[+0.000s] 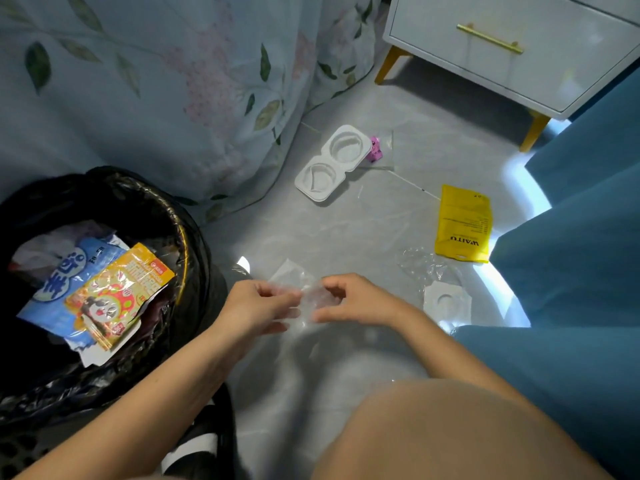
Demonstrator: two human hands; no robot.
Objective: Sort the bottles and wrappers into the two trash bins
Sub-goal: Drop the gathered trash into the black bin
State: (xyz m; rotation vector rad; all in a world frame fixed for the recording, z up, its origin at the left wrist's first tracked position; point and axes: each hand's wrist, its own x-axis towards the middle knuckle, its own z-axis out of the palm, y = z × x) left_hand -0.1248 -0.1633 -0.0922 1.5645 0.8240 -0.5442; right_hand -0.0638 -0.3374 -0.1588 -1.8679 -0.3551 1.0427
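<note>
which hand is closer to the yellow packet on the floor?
Right. The right hand pinches the clear wrapper, with the yellow packet up and to its right. The left hand grips the wrapper's other side, farther away, next to the bin.

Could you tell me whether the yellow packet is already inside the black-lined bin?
No, the yellow packet still lies flat on the grey floor to the right, well apart from the black-lined bin.

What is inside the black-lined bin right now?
In the black-lined bin an orange snack wrapper lies on a blue-and-white wrapper, with pale crumpled scraps behind. Whatever sits beneath them is covered; no bottle shows.
</note>
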